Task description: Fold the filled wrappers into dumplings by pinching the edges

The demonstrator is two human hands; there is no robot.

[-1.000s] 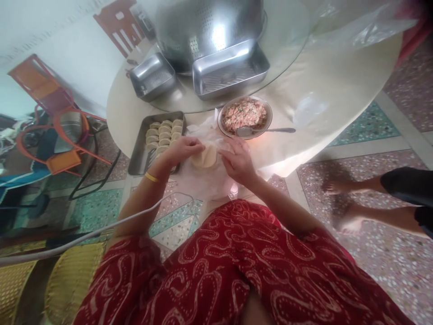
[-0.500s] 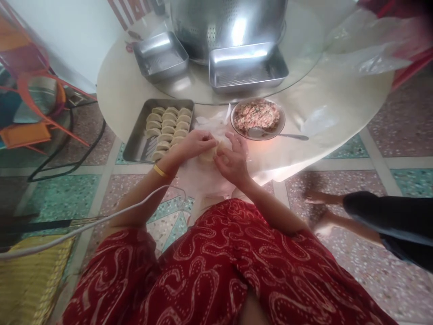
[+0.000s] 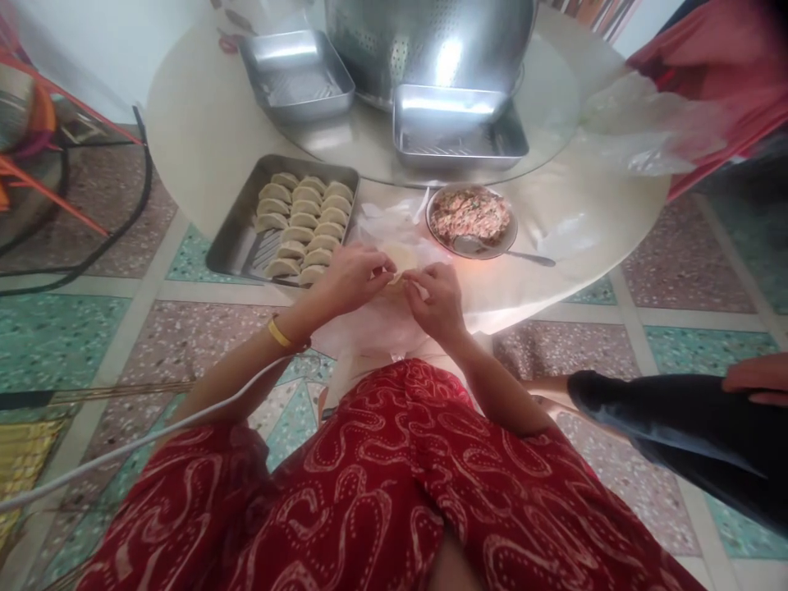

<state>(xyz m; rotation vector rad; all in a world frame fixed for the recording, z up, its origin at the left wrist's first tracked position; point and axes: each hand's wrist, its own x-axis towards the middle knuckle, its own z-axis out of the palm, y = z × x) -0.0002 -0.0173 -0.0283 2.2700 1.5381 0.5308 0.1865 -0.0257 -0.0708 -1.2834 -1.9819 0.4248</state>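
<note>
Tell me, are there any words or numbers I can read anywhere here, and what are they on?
None: no words, labels, brands or numbers can be read.
The dumpling tray, the filling bowl, the big colander and the spoon are plain metal.
The dumpling wrapper between the left hand and right hand is blank too.

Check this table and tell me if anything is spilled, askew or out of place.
Nothing stands out. The dumplings lie in tidy rows in their tray, the filling bowl sits upright with its spoon resting on the rim, and both hands pinch one wrapper.
</note>
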